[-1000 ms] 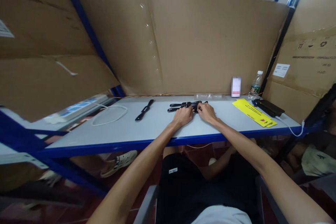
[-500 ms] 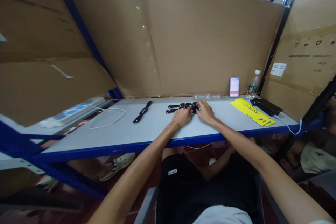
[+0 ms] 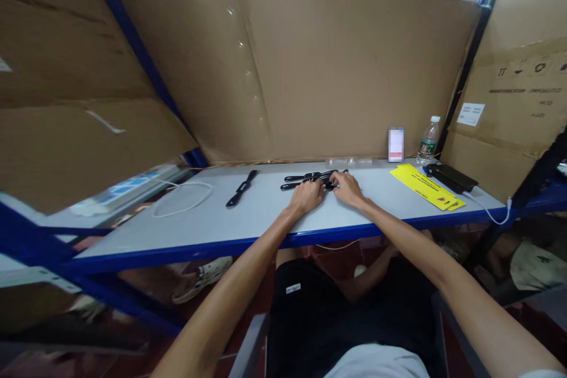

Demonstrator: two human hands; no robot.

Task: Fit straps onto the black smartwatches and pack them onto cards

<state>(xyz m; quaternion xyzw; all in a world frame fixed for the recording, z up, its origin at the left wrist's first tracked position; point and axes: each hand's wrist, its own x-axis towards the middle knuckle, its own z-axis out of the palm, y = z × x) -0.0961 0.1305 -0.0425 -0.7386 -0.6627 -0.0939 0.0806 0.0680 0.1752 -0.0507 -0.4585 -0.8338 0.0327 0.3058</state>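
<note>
black pieces (image 3: 315, 176) run sideways, pointing left, at left hand (image 3: 309, 194) and right hand (image 3: 347, 189) (can't tell whether grips pinch).

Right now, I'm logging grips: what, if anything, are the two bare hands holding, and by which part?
The bare left hand and right hand are at the cluster of slim, glossy black items; whether either holds one, and where, cannot be told.
</note>
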